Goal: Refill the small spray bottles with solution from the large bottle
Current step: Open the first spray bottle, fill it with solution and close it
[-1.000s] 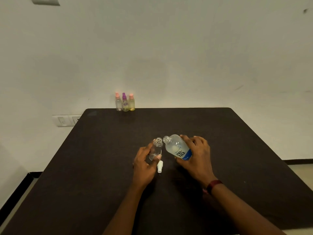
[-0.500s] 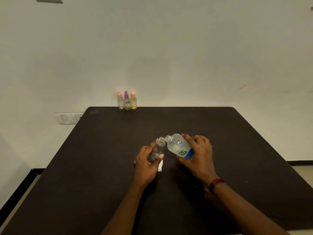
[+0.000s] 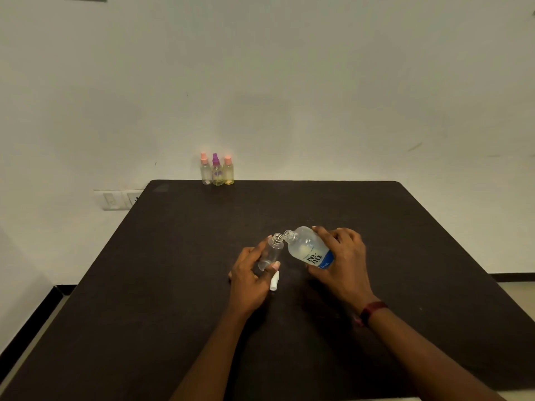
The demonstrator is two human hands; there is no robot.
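We count four small bottles in all: three capped spray bottles (image 3: 217, 172) at the far edge of the one tabletop (image 3: 173, 285), two with pink caps and one with a purple cap, plus one uncapped small bottle (image 3: 270, 253). We also count one large bottle (image 3: 307, 247), one loose white spray head (image 3: 274, 280), two hands, a left hand (image 3: 249, 280) and a right hand (image 3: 344, 264), and one red wristband (image 3: 373, 309).

small bottle (image 3: 270, 253): clear, uncapped, approx upright, mid-table.
large bottle (image 3: 308, 250): clear, blue label, uncapped, tilted left, mouth at small bottle mouth.
spray head (image 3: 274, 280): white, lying just nearer.
3 capped bottles (image 3: 217, 172): upright, far edge.
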